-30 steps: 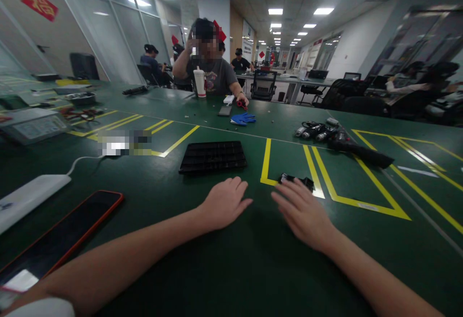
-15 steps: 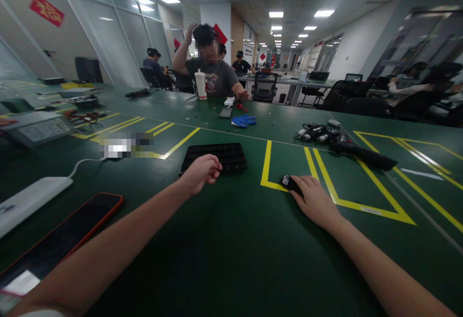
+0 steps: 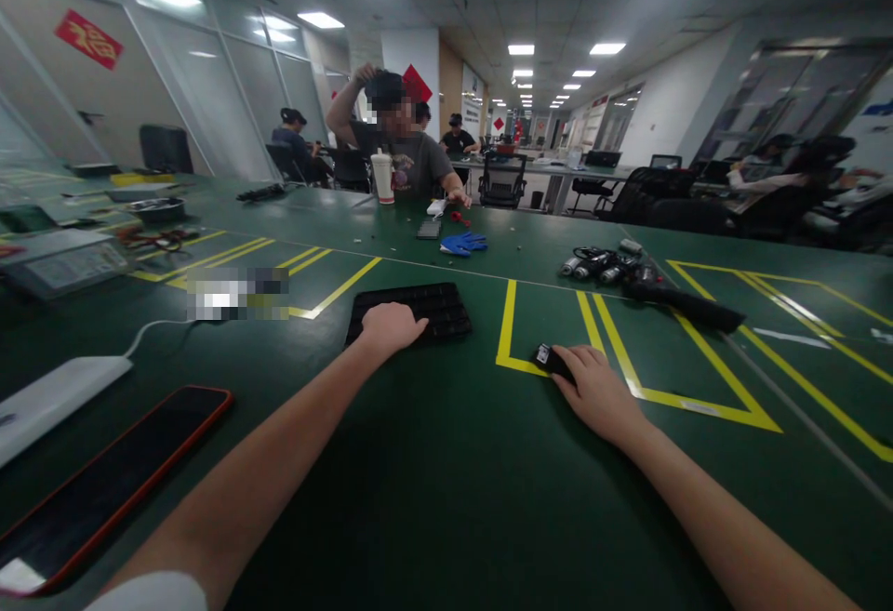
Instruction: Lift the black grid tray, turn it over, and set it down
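Note:
My left hand [image 3: 392,325] is over the near left part of a black compartmented tray [image 3: 446,306]. Its back faces me and the thumb points right, while the other fingers are hidden, so I cannot tell what they touch. Further right, my right hand [image 3: 600,390] rests low at the table with its fingers closed around a small black box-shaped object [image 3: 553,361]. That object has a white printed label at its left end and lies over a yellow tape line [image 3: 520,363].
On the left are a phone with an orange edge [image 3: 118,481] and a white power bank-like block [image 3: 62,397] with a cable. Beyond the tray lie a blue glove [image 3: 464,244] and a cup [image 3: 383,177]. Black tools [image 3: 628,276] lie right. A person [image 3: 401,151] sits opposite.
My left hand has turned from a curled, side-on pose to back-up over the tray. My right hand stays on the black object. The camera view has tilted up slightly.

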Tool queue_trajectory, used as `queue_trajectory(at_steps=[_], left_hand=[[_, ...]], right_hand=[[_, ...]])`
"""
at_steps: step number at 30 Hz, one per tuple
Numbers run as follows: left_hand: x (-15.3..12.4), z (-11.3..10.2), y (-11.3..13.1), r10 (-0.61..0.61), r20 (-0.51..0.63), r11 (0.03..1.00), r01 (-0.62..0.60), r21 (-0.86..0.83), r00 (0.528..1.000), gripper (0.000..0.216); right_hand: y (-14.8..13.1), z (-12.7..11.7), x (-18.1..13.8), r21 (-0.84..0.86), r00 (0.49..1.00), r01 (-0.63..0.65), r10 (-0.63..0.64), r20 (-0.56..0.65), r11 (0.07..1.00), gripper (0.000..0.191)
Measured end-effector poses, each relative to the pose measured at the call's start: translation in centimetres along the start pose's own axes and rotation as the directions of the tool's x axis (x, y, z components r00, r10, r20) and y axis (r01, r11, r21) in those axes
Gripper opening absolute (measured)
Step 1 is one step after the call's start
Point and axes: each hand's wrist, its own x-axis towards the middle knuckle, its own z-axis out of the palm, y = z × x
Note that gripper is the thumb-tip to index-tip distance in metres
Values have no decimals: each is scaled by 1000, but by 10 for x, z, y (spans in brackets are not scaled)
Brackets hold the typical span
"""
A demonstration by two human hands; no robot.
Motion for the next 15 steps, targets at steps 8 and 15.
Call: queue_trajectory(at_steps=[8,15], left_hand=[[6,-1,-21,16,50,1000,-16,-10,999,59],[6,6,-28,120,-10,991,-121,-65,993,53]], right_hand=[[1,2,1,21,1000,-9,9,0,1000,45],[3,8,-1,207,995,-91,99,-31,974,42]])
